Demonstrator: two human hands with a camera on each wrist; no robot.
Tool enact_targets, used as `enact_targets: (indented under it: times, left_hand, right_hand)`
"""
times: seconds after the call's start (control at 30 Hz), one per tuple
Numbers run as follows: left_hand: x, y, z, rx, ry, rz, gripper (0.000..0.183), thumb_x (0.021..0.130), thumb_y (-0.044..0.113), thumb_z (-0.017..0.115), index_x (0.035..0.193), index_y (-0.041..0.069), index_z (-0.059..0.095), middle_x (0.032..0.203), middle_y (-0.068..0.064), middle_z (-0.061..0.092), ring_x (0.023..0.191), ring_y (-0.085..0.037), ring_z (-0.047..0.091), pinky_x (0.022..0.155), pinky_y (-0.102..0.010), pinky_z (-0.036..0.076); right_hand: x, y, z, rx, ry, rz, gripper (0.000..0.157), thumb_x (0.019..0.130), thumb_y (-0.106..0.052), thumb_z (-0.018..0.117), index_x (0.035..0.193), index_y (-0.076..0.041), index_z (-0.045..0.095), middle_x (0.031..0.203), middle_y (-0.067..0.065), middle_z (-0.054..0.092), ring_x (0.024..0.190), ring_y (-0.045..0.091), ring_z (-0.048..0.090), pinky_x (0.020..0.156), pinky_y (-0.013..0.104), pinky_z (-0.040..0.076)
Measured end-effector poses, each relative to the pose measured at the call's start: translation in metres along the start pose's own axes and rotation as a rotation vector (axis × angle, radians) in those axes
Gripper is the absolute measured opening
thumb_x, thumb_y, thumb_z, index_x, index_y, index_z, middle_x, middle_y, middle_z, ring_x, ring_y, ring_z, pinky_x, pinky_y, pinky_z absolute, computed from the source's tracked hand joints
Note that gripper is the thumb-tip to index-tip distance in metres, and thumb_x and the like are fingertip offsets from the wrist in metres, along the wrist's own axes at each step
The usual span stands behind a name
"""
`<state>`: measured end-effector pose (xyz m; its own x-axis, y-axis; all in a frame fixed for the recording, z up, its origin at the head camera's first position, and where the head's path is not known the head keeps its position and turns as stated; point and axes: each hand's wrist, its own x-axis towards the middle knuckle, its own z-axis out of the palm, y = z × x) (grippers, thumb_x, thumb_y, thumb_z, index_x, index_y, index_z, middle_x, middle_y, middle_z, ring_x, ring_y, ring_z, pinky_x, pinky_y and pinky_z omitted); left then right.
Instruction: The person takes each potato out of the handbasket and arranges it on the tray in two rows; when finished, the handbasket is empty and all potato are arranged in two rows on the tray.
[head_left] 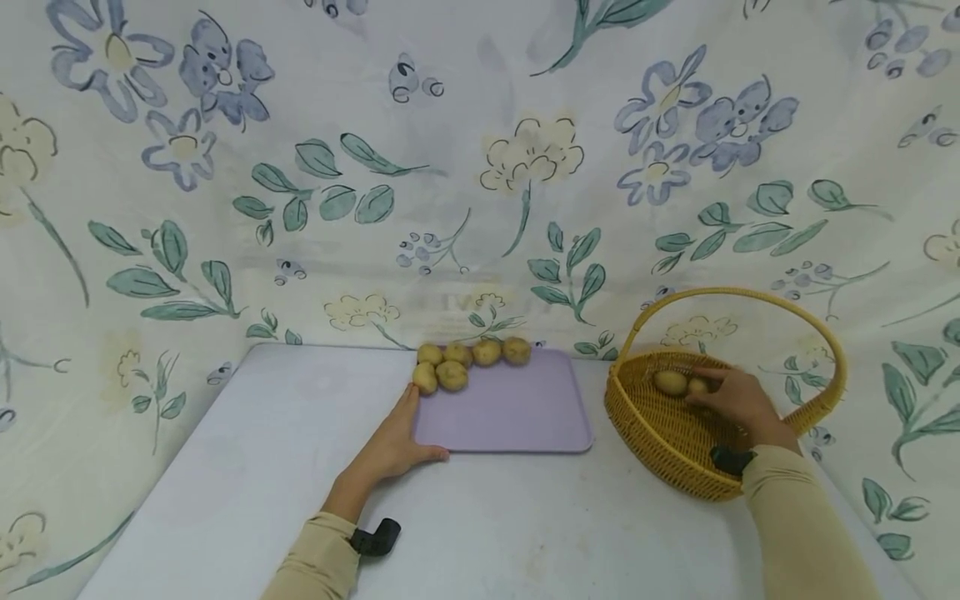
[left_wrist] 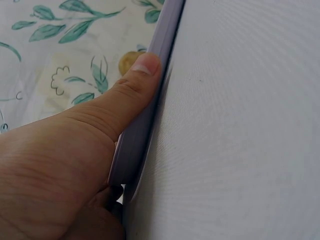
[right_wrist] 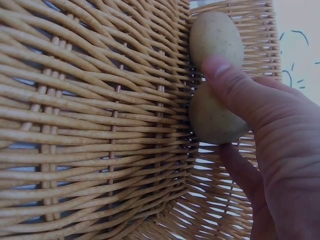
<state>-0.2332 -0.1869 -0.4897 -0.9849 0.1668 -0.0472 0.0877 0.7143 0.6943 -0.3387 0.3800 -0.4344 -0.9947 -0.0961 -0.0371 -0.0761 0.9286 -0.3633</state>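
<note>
In the head view a lilac tray [head_left: 510, 417] lies on the table, with several yellow potatoes [head_left: 452, 375] grouped at its back left. My left hand [head_left: 393, 442] rests on the tray's front left corner. Its fingers run along the left side, and in the left wrist view the thumb [left_wrist: 132, 85] lies against the tray's edge. Inside the wicker basket [head_left: 645, 425], my right hand [head_left: 738, 404] grips a potato [right_wrist: 212, 117] between thumb and fingers. A second potato [right_wrist: 215, 37] sits against it, and the thumb tip overlaps that one in the right wrist view.
The basket's tall arched handle [head_left: 731, 292] rises over the right forearm. A flowered cloth [head_left: 465, 167] hangs behind the white table [head_left: 570, 517]. Each wrist wears a black strap with a small camera.
</note>
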Motion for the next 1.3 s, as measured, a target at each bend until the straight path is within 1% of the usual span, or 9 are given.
enact_targets:
  times: [0.2,0.47,0.63,0.77,0.9,0.97,1.1,1.23,1.3]
  left_hand:
    - [0.000,-0.001,0.001,0.003,0.008,-0.001,0.137,0.072,0.052,0.088,0.161,-0.005,0.001,0.171,-0.023,-0.001,0.159,-0.037,0.003,0.130,-0.052,0.013]
    - [0.000,0.000,0.000,-0.011,0.008,-0.001,0.136,0.073,0.050,0.089,0.161,-0.004,0.000,0.171,-0.022,-0.001,0.159,-0.037,0.003,0.130,-0.051,0.012]
    - [0.000,-0.001,0.000,-0.010,0.002,0.006,0.135,0.074,0.050,0.088,0.161,-0.004,0.001,0.171,-0.022,-0.001,0.159,-0.037,0.003,0.130,-0.051,0.012]
    - [0.000,-0.001,0.000,-0.012,0.003,0.008,0.135,0.074,0.050,0.089,0.161,-0.005,0.001,0.171,-0.023,-0.001,0.159,-0.037,0.004,0.130,-0.052,0.012]
    - [0.003,0.001,0.000,-0.007,-0.001,0.010,0.135,0.074,0.050,0.088,0.161,-0.005,0.001,0.171,-0.023,-0.001,0.159,-0.038,0.003,0.130,-0.052,0.012]
    - [0.004,0.002,0.000,-0.004,-0.003,0.012,0.135,0.074,0.051,0.088,0.161,-0.005,0.000,0.171,-0.023,-0.002,0.159,-0.037,0.003,0.131,-0.051,0.011]
    - [0.004,0.002,0.000,0.000,0.001,0.009,0.135,0.074,0.051,0.088,0.161,-0.006,0.001,0.171,-0.023,-0.002,0.159,-0.038,0.003,0.131,-0.051,0.011]
    - [0.002,0.000,0.001,0.000,-0.003,0.000,0.135,0.074,0.049,0.088,0.160,-0.006,0.000,0.171,-0.024,-0.002,0.159,-0.039,0.002,0.130,-0.052,0.011]
    - [0.002,0.000,0.001,-0.001,-0.006,0.004,0.135,0.075,0.049,0.088,0.161,-0.006,0.000,0.171,-0.023,-0.003,0.159,-0.039,0.002,0.130,-0.052,0.010]
  right_hand:
    - [-0.001,-0.002,0.001,0.013,0.007,-0.003,0.077,0.082,-0.052,0.082,0.140,-0.006,0.061,0.142,0.039,0.051,0.132,0.061,0.043,0.110,0.070,0.037]
    - [-0.003,-0.001,0.000,0.006,0.032,-0.006,0.070,0.087,-0.048,0.078,0.141,-0.006,0.060,0.144,0.040,0.048,0.132,0.062,0.042,0.110,0.071,0.037]
    - [-0.015,-0.011,-0.007,0.128,0.059,0.060,0.075,0.089,-0.055,0.074,0.146,-0.009,0.056,0.145,0.038,0.049,0.132,0.055,0.048,0.108,0.068,0.043]
    - [-0.024,-0.019,-0.013,0.192,0.113,0.058,0.076,0.089,-0.057,0.073,0.146,-0.009,0.057,0.144,0.034,0.053,0.130,0.049,0.051,0.105,0.066,0.045]
    - [-0.030,-0.021,-0.022,0.261,0.152,0.064,0.077,0.088,-0.056,0.075,0.146,-0.010,0.057,0.151,0.031,0.048,0.137,0.048,0.046,0.107,0.065,0.044]
    - [-0.033,-0.023,-0.027,0.279,0.169,0.073,0.078,0.087,-0.057,0.075,0.147,-0.011,0.056,0.153,0.030,0.046,0.138,0.047,0.044,0.104,0.061,0.046]
    - [-0.037,-0.032,-0.034,0.313,0.168,0.073,0.080,0.087,-0.060,0.073,0.149,-0.013,0.054,0.155,0.028,0.045,0.139,0.044,0.043,0.095,0.050,0.049]
    - [-0.044,-0.045,-0.041,0.363,0.138,0.061,0.081,0.087,-0.061,0.072,0.151,-0.016,0.052,0.159,0.026,0.041,0.146,0.047,0.036,0.105,0.059,0.046]
    - [-0.048,-0.052,-0.045,0.364,0.135,0.045,0.079,0.087,-0.062,0.072,0.150,-0.018,0.053,0.160,0.024,0.040,0.144,0.046,0.037,0.101,0.056,0.048]
